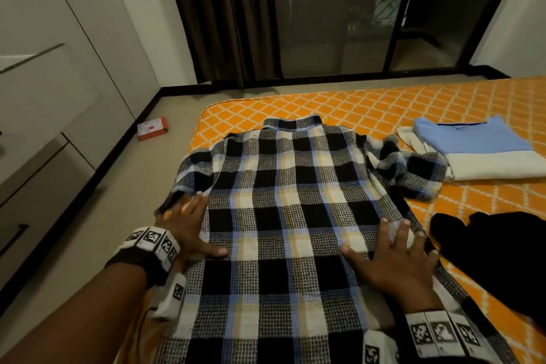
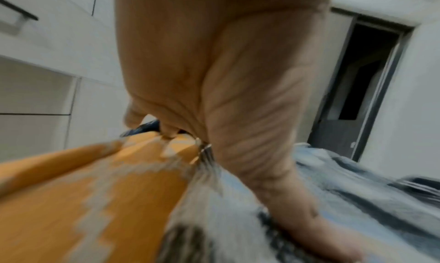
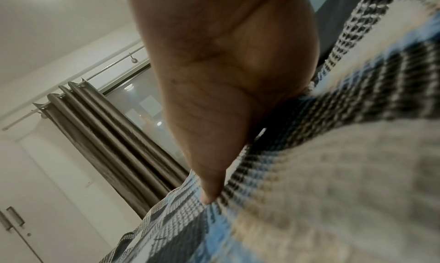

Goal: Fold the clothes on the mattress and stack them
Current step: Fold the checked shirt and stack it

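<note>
a black, white and blue checked woven shirt (image 1: 283, 216) lies flat, back up, on the orange diamond-patterned mattress (image 1: 384, 109). left hand (image 1: 189, 227) and right hand (image 1: 399, 263) press it, fingers straight and spread. folded blue-and-white clothes (image 1: 478, 151) sit far right.

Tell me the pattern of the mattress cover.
Orange with a white diamond lattice on the mattress; the head view shows it best.

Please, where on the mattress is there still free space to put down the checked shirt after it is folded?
Bare mattress runs beyond the checked shirt collar, left of the folded stack; a smaller patch lies between that stack and the black garment. It is crowded on the right, where the shirt's sleeve touches the stack. Both the left hand and the right hand press the shirt.
</note>
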`<state>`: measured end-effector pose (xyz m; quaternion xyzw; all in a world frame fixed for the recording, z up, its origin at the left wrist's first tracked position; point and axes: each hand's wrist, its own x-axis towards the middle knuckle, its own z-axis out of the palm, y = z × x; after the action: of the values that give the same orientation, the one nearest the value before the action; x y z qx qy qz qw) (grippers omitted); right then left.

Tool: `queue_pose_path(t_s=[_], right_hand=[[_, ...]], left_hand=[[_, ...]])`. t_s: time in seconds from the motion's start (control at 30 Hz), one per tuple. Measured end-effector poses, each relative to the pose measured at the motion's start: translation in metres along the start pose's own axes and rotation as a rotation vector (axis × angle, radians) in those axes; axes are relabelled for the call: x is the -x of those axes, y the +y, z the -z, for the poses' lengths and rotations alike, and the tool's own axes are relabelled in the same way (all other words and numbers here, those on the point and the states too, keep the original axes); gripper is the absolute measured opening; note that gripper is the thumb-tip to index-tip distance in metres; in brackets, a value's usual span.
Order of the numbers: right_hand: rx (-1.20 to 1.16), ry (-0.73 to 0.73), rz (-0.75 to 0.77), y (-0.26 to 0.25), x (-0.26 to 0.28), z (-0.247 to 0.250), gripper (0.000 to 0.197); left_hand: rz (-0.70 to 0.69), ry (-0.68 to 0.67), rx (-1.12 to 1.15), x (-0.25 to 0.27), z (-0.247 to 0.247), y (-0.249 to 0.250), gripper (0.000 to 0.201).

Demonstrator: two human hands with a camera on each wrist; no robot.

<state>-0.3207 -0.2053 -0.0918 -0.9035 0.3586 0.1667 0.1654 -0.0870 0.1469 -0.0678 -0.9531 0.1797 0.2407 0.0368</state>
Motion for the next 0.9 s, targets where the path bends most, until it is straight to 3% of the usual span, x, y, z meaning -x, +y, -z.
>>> queue_pose_path(t_s=[0.03, 0.13, 0.17, 0.23, 0.3, 0.37, 0.43, 0.5, 0.63, 0.7, 0.83, 0.9], right_hand=[[-0.007, 0.017, -0.005, -0.003, 0.0, 0.0, 0.125], [-0.007, 0.084, 0.039, -0.014, 0.0, -0.004, 0.119], [0.006, 0.083, 0.074, -0.018, 0.001, -0.005, 0.116], [0.017, 0.049, 0.146, -0.028, 0.002, -0.009, 0.113], [0.021, -0.005, 0.175, -0.035, 0.003, -0.014, 0.108], [0.038, -0.03, 0.176, -0.037, 0.002, -0.017, 0.106], [0.04, -0.039, 0.163, -0.033, 0.001, -0.016, 0.108], [0.035, -0.053, 0.119, -0.026, 0.0, -0.01, 0.114], [-0.006, -0.067, -0.021, -0.015, -0.003, 0.002, 0.124], [-0.034, -0.066, -0.037, -0.015, -0.003, 0.004, 0.122], [-0.095, 0.024, 0.005, -0.011, 0.0, 0.013, 0.102], [-0.245, 0.202, -0.01, -0.008, -0.002, 0.027, 0.073]], left_hand=[[-0.004, 0.017, 0.036, -0.002, 0.01, 0.002, 0.156], [0.046, 0.263, -0.065, 0.004, 0.043, 0.044, 0.079], [0.052, 0.338, -0.139, 0.005, 0.049, 0.064, 0.073], [-0.08, 0.392, -0.163, -0.001, 0.046, 0.107, 0.093], [-0.283, 0.249, -0.073, -0.016, 0.029, 0.148, 0.123], [-0.402, 0.111, -0.035, -0.026, 0.008, 0.183, 0.132], [-0.447, 0.059, 0.0, -0.033, -0.007, 0.205, 0.13], [-0.42, 0.03, 0.004, -0.041, -0.014, 0.209, 0.133], [-0.172, 0.034, 0.07, -0.048, -0.009, 0.177, 0.156], [-0.136, 0.014, 0.082, -0.045, -0.01, 0.159, 0.16], [-0.169, -0.017, 0.107, -0.031, -0.02, 0.147, 0.157], [-0.159, -0.036, 0.082, -0.026, -0.019, 0.147, 0.159]])
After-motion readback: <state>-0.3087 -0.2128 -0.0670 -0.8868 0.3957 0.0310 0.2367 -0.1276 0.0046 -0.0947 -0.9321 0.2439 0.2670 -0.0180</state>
